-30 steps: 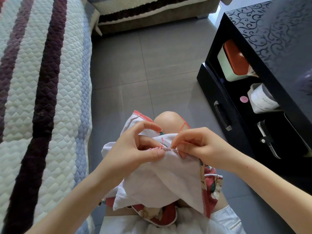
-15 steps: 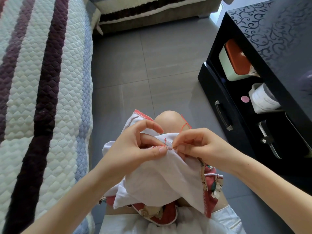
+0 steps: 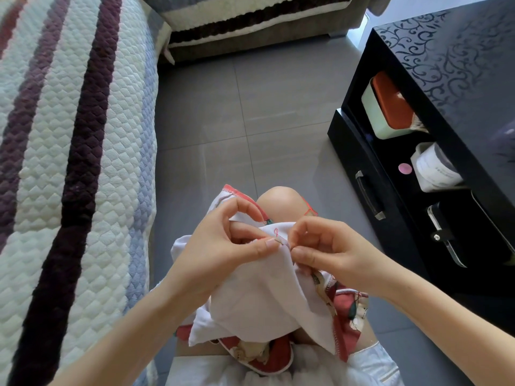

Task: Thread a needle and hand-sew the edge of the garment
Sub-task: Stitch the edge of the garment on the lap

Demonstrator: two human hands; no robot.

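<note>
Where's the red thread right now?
In the head view, the red thread makes a small loop on the white cloth in the middle, just above where the left hand and right hand pinch its edge.

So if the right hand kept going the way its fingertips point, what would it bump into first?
Most likely the left thumb: the right hand pinches the folded edge of the white cloth, fingertips aimed at that thumb, with only a short stretch of cloth between. Depth is hard to judge.

Garment (image 3: 259,296) on leg (image 3: 278,199), sofa (image 3: 69,162) to the left, cabinet (image 3: 459,51) to the right, floor (image 3: 250,107) between
</note>
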